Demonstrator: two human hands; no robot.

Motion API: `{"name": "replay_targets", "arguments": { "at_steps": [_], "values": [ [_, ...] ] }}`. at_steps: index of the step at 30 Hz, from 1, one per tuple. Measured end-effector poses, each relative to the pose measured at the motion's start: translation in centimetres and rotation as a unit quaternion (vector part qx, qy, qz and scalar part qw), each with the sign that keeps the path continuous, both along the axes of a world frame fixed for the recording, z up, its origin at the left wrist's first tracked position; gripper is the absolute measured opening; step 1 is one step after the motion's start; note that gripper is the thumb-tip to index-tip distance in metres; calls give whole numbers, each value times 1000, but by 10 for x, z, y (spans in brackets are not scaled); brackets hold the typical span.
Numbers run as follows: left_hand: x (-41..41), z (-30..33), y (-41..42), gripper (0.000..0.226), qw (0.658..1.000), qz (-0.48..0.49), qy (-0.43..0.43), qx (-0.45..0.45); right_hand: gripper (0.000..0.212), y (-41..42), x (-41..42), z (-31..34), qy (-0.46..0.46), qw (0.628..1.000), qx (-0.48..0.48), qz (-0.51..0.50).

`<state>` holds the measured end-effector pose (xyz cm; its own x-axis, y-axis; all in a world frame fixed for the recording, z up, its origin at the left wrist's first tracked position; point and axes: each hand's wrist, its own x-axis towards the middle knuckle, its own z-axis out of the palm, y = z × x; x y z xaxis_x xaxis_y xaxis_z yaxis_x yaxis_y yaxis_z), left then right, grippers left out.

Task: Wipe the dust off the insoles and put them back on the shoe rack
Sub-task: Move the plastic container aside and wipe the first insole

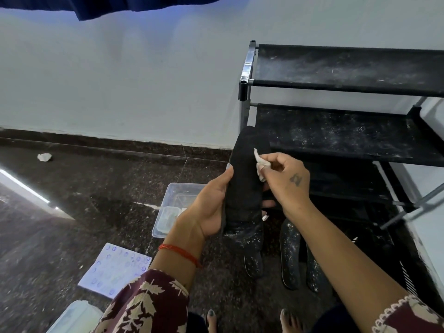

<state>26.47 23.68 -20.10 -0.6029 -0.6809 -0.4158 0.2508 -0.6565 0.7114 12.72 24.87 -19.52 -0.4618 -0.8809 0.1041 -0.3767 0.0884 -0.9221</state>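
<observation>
The black insole [247, 179] stands nearly upright in front of me, just left of the shoe rack [348, 131], its near end speckled white; my left hand [209, 207] grips it by the lower half with fingers curled round it, and my right hand [286, 179] pinches a small white wipe [260, 162] against its upper right edge. Three more dusty insoles [290, 251] lie on the dark floor [96, 188] below, near the rack's foot. Further left on the floor sit a clear plastic tray [175, 207], a printed sheet [115, 267], and a crumpled white scrap [45, 157] far off by the wall.
</observation>
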Motion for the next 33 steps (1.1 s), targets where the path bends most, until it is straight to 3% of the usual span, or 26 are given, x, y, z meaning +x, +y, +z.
{"name": "replay_targets", "arguments": {
  "at_steps": [4, 9, 15, 18, 21, 25, 29, 33],
  "values": [
    [2, -1, -3, 54, 999, 52, 5, -6, 15, 7, 11, 0, 189, 977, -89, 33],
    [3, -2, -6, 56, 995, 101, -1, -2, 17, 18, 33, -6, 228, 950, -140, 160],
    [1, -5, -4, 57, 996, 92, -4, 6, 14, 9, 17, -10, 313, 938, -99, 107],
    [0, -3, -3, 60, 997, 74, 5, 13, 13, 4, 3, -10, 315, 944, -70, 66],
    [1, -1, -4, 63, 997, 79, 4, 11, 15, 4, -4, -4, 253, 961, -105, 36],
    [2, 0, -5, 63, 993, 115, 0, 25, 9, 15, 21, -3, 190, 962, -144, 135],
    [4, 0, -5, 76, 991, 126, -32, 34, 10, 21, 36, -13, 229, 946, -122, 194],
    [2, 2, -3, 65, 989, 135, -52, 19, 10, 18, 28, -12, 293, 935, -98, 176]
  ]
}}
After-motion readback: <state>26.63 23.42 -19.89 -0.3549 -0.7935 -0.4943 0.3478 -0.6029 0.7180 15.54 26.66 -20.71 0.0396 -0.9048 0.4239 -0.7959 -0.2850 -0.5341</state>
